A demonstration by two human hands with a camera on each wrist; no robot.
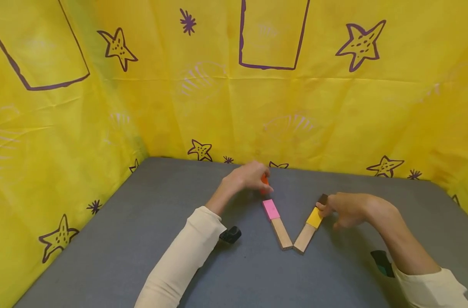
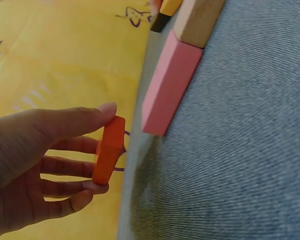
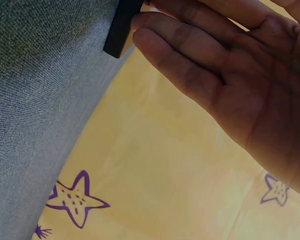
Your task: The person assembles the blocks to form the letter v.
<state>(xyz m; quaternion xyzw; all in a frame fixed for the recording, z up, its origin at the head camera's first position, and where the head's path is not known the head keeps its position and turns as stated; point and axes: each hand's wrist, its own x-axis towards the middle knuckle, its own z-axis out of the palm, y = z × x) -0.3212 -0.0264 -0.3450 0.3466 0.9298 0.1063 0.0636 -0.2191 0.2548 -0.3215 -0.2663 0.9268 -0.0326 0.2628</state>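
Note:
My left hand [image 1: 249, 175] pinches an orange block [image 2: 109, 152] between thumb and fingertips, raised off the table beyond the far end of a pink block [image 1: 271, 209]. That pink block meets a plain wooden block [image 1: 281, 234] end to end. A second wooden block [image 1: 305, 238] touches the first at the near end, so the two lines form a V. Along the right line come a yellow block [image 1: 314, 218] and then a black block [image 3: 121, 30]. My right hand [image 1: 349, 209] rests its fairly straight fingers against the side of the yellow and black blocks.
The blocks lie on a grey cloth-covered table [image 1: 203, 192]. Yellow fabric [image 1: 234, 107] with purple starfish drawings hangs behind and at the sides, meeting the table's far edge. Dark straps [image 1: 231, 235] sit near both wrists.

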